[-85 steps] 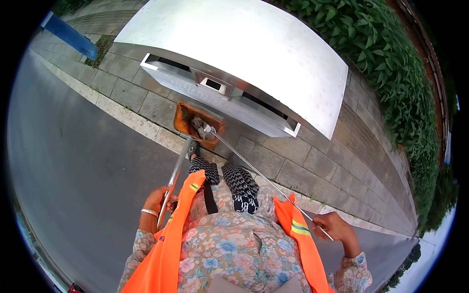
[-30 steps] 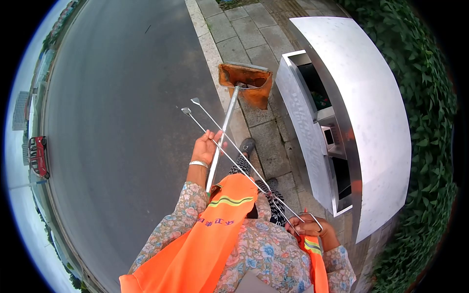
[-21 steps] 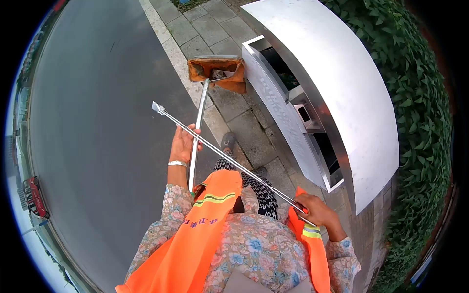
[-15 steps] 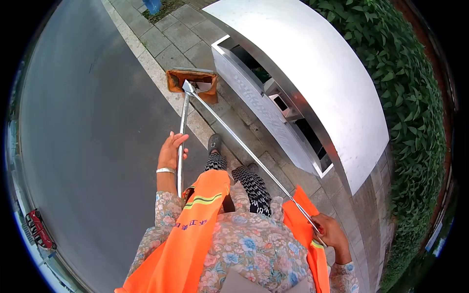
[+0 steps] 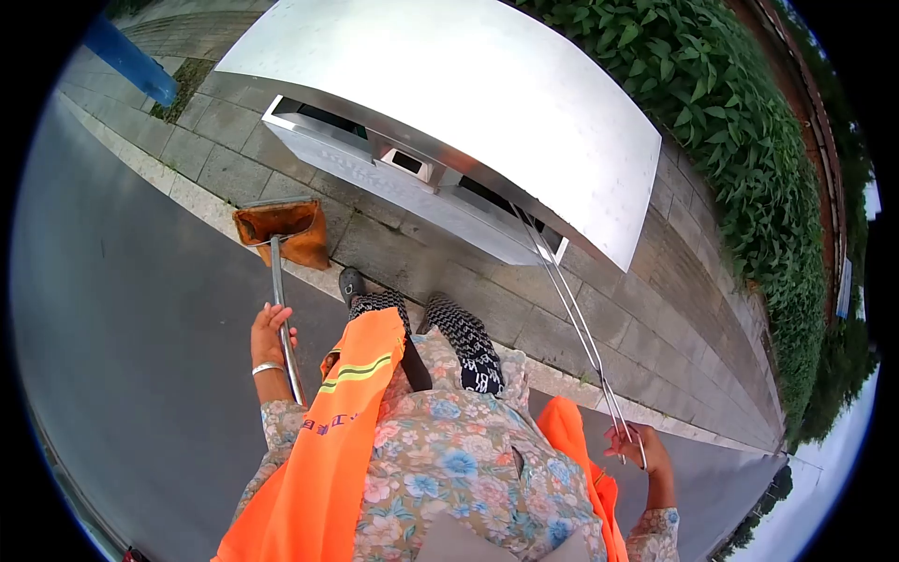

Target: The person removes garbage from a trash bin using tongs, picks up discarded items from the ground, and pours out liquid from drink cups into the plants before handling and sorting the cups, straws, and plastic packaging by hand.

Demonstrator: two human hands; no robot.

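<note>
My left hand [image 5: 268,335], with a bracelet at the wrist, is closed loosely around the metal handle of a long-handled dustpan [image 5: 307,247]. Its rust-orange, bag-like scoop stands open-mouthed on the pavement by the kerb. In my right hand [image 5: 650,451] are the looped ends of long metal tongs [image 5: 594,354]. The two thin arms stretch away to the right-hand dark opening of a silver litter bin [image 5: 468,84]. The tips of the tongs are hidden at that opening, so I cannot tell whether they grip anything.
Leafy green bushes [image 5: 684,84] line the far side of the paving [image 5: 646,309]. A blue post [image 5: 131,58] rises at upper left. Grey road [image 5: 140,309] lies left of the kerb. My shoe [image 5: 351,283] is beside the scoop.
The tongs have swung from above the dustpan's mouth to the bin's right-hand opening, and their arms have spread. My view has turned right, so bin and dustpan appear further left.
</note>
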